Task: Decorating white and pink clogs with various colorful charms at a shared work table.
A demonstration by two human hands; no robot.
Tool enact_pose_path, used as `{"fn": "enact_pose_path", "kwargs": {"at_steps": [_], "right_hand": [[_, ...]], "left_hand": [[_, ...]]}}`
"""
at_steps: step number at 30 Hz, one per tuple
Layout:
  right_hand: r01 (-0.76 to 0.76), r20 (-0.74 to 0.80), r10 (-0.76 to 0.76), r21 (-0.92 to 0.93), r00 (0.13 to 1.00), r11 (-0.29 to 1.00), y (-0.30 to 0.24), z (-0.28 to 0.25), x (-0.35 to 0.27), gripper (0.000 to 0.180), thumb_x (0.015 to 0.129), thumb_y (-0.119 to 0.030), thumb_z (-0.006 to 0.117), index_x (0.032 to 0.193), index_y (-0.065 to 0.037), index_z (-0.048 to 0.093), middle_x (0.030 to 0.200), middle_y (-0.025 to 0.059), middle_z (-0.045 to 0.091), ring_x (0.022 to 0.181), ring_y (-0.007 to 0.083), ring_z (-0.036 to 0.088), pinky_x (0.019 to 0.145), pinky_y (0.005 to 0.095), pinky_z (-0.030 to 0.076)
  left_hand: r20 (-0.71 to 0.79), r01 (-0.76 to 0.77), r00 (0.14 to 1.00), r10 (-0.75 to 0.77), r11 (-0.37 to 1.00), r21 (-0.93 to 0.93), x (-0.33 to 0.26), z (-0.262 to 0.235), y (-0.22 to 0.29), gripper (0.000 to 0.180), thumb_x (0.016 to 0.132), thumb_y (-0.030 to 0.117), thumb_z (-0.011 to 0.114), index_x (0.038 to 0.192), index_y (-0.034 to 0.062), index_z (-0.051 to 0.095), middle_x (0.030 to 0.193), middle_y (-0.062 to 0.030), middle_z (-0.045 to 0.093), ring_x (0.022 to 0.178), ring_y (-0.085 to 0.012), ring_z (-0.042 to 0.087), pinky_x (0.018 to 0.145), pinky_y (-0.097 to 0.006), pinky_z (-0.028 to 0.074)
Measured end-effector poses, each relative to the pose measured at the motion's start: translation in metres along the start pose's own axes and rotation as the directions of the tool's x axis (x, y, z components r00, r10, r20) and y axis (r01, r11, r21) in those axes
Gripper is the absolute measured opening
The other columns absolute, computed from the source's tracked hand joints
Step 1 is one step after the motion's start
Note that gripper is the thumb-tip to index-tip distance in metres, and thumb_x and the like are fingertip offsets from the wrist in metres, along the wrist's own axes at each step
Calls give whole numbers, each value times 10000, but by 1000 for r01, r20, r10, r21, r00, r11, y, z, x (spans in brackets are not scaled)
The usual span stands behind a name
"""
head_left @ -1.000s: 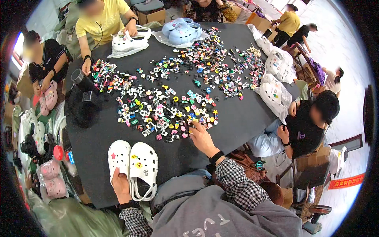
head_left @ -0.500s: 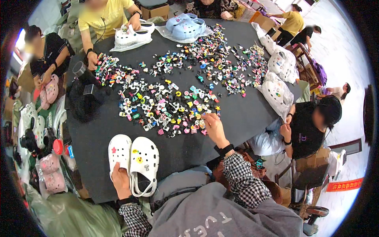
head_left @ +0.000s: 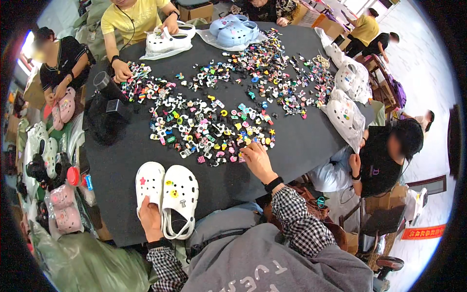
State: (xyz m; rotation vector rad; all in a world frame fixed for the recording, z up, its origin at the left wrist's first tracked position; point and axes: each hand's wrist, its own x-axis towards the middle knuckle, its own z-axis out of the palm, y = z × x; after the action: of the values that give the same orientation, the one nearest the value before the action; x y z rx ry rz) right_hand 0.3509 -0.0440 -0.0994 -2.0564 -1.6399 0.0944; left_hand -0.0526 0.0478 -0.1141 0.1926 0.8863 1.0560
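A pair of white clogs lies at the table's near edge. My left hand (head_left: 152, 218) grips the heel end of the left clog (head_left: 150, 182), which bears a pink star charm. Beside it, the right clog (head_left: 179, 192) carries yellow charms and a grey letter-shaped one; its heel strap hangs toward me. At the near right rim of a spread of small colourful shoe charms (head_left: 204, 127), my right hand (head_left: 259, 161) reaches down with its fingers bent together. Whatever lies between those fingertips is hidden.
Across the dark table (head_left: 233, 182), a person in yellow handles a white clog (head_left: 168, 41) beside blue clogs (head_left: 234, 31). Bagged white clogs (head_left: 343, 112) line the right edge, near a seated person in black. A dark cylindrical object (head_left: 107, 85) stands left; pink clogs (head_left: 65, 209) lie lower left.
My right hand has shifted slightly left and down among the near charms, its fingers curling in more. My left hand keeps its grip on the clog. The whole view has shifted a little.
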Motion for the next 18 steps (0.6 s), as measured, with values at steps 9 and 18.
{"fn": "enact_pose_path", "kwargs": {"at_steps": [9, 18], "right_hand": [[54, 9, -54, -15, 999, 998, -5, -3, 0, 185, 752, -81, 632, 924, -63, 568, 886, 96, 534, 883, 294, 520, 777, 401, 436], [-463, 374, 300, 823, 878, 328, -7, -14, 9, 276, 925, -141, 500, 1161, 1, 471, 1016, 63, 586, 905, 130, 547, 799, 266, 446]], "left_hand": [[-13, -36, 999, 37, 999, 19, -6, 11, -1, 284, 881, 74, 540, 1149, -17, 526, 1076, -105, 628, 939, -199, 614, 829, -308, 498], [12, -48, 999, 47, 999, 23, -4, 3, 0, 333, 871, 75, 550, 1185, -26, 501, 1129, -114, 604, 1015, -220, 588, 887, -341, 471]]}}
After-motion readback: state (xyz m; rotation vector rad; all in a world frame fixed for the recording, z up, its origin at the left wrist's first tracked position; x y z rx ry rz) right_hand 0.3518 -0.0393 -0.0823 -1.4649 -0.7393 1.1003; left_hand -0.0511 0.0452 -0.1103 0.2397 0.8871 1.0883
